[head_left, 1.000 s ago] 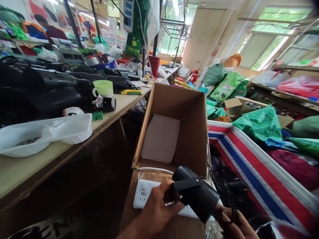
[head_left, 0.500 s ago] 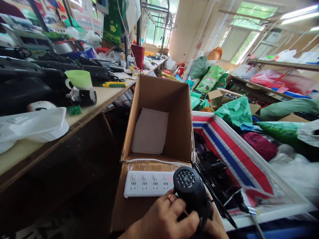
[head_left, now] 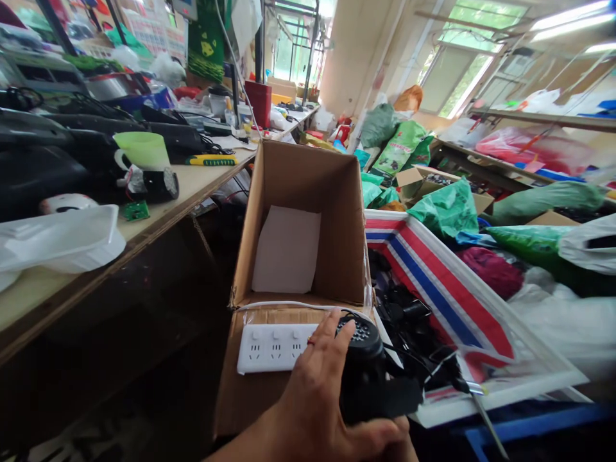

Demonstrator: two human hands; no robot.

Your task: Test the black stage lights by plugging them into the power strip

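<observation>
My left hand [head_left: 315, 401] is wrapped around a black round lamp [head_left: 368, 375] with a dotted LED face, fingers over its front. The lamp sits just right of a white power strip [head_left: 272, 346] lying on a cardboard flap [head_left: 250, 398]. A black cord runs off the lamp to the right. Only a sliver of skin, perhaps my right hand [head_left: 405, 447], shows under the lamp at the bottom edge; its fingers are hidden. Behind the strip stands an open cardboard box [head_left: 346, 212] with a white sheet [head_left: 287, 250] inside.
A red, white and blue striped bag [head_left: 433, 289] on the right holds several black lamps [head_left: 404, 311]. On the left, a wooden workbench [head_left: 192, 186] carries a green cup [head_left: 142, 149], black casings and a white plastic bag [head_left: 62, 237]. Green sacks are piled behind.
My left hand slid up over the lamp's LED face, which now tilts away to the left. The view shifted slightly; my right hand dropped almost out of sight.
</observation>
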